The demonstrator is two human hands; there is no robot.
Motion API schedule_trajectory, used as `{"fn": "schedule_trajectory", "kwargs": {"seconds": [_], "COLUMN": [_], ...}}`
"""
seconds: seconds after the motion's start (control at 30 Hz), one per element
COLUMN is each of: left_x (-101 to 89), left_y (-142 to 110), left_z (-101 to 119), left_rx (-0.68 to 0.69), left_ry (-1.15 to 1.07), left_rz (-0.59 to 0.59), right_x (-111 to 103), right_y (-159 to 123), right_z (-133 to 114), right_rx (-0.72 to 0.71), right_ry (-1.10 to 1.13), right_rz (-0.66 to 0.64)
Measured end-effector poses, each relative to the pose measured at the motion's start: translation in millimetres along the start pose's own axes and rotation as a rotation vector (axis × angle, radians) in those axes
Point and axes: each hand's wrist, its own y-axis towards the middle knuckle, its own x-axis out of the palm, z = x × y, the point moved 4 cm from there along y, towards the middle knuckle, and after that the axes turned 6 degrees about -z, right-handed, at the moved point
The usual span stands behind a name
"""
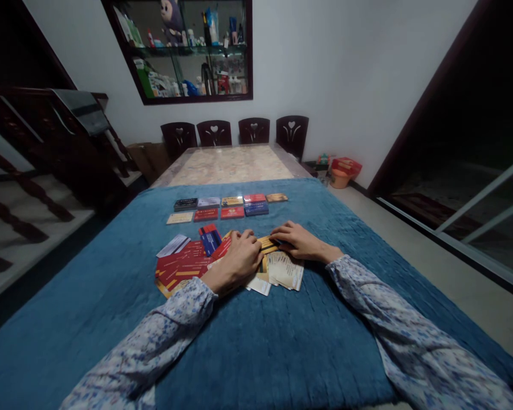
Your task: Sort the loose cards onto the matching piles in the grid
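Note:
Loose cards lie in a spread pile on the blue cloth. Over the middle of it is my left hand [239, 256], fingers curled and their tips at the left end of a yellow card [268, 245]. My right hand [298, 242] pinches that card's right end, with its thumb partly hidden. Below my right hand are fanned cream cards [285, 270]. Dark red cards [182, 265] with yellow stripes spread to the left, beside a white card [173, 246] and a blue-and-red card [210, 239]. My left hand and forearm hide part of the pile.
Beyond the pile, small card stacks stand in two rows, including a dark one [185, 204], a red one [232, 212] and a blue one [256, 207]. The blue cloth [273, 353] covers the near part of the marble-patterned table [235, 164]. Several dark chairs [254, 131] stand behind.

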Motion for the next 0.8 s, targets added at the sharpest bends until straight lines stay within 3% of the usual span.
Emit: {"fn": "schedule_trajectory", "kwargs": {"seconds": [0.2,0.8], "left_x": [1.1,-8.6], "left_y": [0.1,-1.6], "left_z": [-1.8,-5.1], "left_rx": [-0.003,0.082], "left_ry": [-0.014,0.024], "left_rz": [0.021,-0.079], "right_x": [0.7,-1.7], "right_y": [-0.2,1.1], "right_z": [-0.2,-4.9], "right_rx": [-0.006,-0.067], "right_ry": [0.002,0.019], "right_rz": [0.007,0.048]}}
